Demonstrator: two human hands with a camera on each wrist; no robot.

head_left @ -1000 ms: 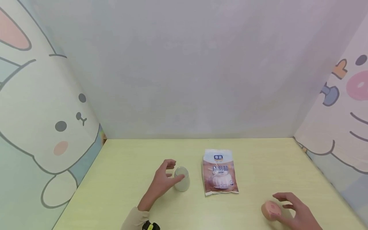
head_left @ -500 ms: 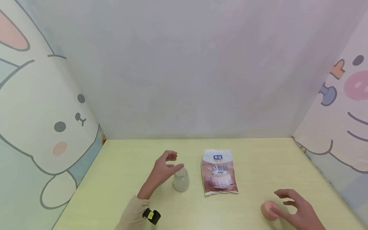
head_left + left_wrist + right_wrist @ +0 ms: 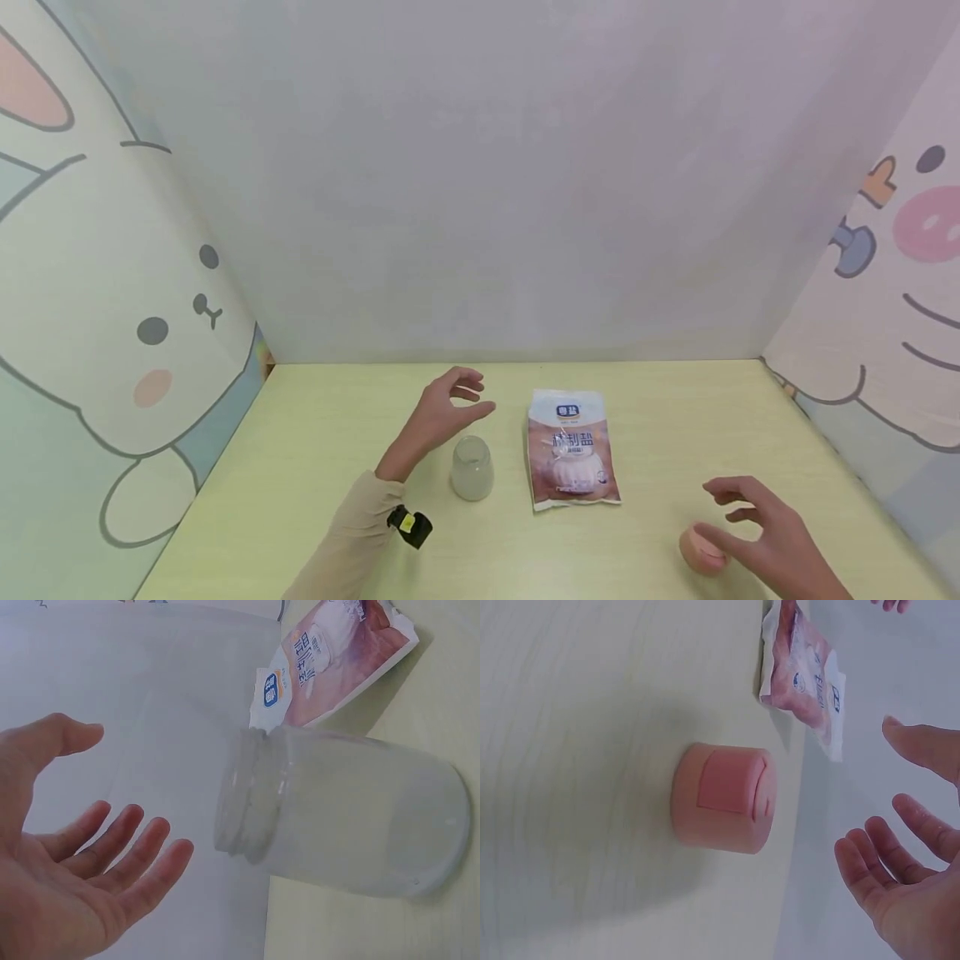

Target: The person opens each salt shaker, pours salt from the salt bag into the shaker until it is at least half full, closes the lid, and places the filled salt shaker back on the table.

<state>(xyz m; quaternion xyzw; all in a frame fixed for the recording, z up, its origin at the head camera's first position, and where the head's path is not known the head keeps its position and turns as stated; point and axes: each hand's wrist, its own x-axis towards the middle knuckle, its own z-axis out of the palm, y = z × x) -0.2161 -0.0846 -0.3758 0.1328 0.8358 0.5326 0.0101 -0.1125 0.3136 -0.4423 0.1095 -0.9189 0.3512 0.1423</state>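
A glass jar (image 3: 472, 471) without a lid stands upright on the table, its threaded neck visible in the left wrist view. My left hand (image 3: 444, 410) hovers above and behind it, fingers loosely bent and holding nothing. At the right front sits a round pink cap (image 3: 701, 552) with a flip-top panel, seen from the side in the right wrist view. Over it my right hand (image 3: 765, 533) is held with thumb and fingers spread apart, a gap between them and the pink cap (image 3: 724, 799).
A brown-and-white bag of salt (image 3: 573, 454) lies flat between the jar and the pink cap. Grey back wall (image 3: 510, 208) rises at the table's far edge. Side walls with cartoon animals stand left and right.
My left hand has let go of the jar's neck area and moved up and away towards the back. My right hand has lifted slightly off the pink cap, which stays in place.
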